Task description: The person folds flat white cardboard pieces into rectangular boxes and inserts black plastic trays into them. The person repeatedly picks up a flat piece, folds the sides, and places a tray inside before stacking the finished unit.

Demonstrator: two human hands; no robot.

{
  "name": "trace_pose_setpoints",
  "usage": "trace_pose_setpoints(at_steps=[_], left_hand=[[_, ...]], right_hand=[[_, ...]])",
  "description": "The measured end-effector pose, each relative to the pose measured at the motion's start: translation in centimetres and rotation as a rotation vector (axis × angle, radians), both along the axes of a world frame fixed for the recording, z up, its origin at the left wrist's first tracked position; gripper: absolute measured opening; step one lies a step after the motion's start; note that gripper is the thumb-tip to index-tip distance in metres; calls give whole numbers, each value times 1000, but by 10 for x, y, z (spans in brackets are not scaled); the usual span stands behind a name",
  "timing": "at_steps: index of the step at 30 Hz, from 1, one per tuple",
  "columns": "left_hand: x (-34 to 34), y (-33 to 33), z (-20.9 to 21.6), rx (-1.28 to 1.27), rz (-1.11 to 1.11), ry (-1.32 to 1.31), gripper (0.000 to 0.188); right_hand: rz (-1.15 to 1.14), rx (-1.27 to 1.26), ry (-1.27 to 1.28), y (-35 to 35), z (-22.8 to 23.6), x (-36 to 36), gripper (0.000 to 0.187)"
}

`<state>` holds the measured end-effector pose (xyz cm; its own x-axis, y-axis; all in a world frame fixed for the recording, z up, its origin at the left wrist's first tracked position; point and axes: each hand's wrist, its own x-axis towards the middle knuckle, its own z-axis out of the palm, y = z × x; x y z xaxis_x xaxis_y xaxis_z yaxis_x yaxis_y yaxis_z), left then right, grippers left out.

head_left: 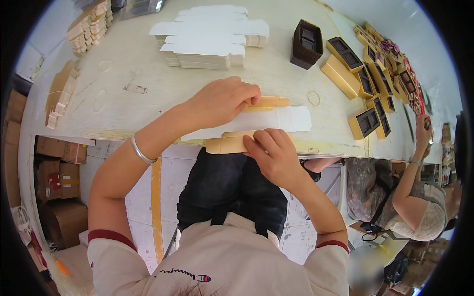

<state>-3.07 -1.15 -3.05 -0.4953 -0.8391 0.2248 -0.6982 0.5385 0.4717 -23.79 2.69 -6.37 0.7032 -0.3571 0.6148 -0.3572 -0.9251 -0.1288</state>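
Note:
A cardboard box blank (295,119), white inside and gold outside, lies at the table's near edge, its long sides partly folded up. At its far gold side, my left hand (228,97) is closed with fingertips on the folded flap. My right hand (273,151) pinches the near gold side between thumb and fingers, just over the table edge. Part of the blank is covered by my left forearm and both hands. Beyond my hands stands a thick stack of flat white box blanks (210,34).
A dark brown tray stack (306,43) stands at the back right. Several gold boxes with dark inserts (366,122) crowd the right side. Bundled gold blanks (62,91) lie at left, and a rubber band (313,97) lies right of centre. A co-worker (417,207) sits at right.

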Motion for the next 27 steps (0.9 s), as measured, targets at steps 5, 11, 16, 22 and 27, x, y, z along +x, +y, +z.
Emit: trace_pose_setpoints(at_steps=[5,11,16,22,27], left_hand=[[1,1,8,-12,-39,-18,10],[19,16,30,209,-125,-85,27],[18,36,18,47,-51,-149,38],[-8,46,17,30,77,-117,38],[-27,53,13,98,104,-54,49]], right_hand=[[5,339,170,-31,25,11,11],[-84,457,164,-45,26,15,20],[-128,334,271,-47,30,-17,23],[-87,146,-28,-13,31,-28,53],[95,433,-119,-6,18,-17,46]])
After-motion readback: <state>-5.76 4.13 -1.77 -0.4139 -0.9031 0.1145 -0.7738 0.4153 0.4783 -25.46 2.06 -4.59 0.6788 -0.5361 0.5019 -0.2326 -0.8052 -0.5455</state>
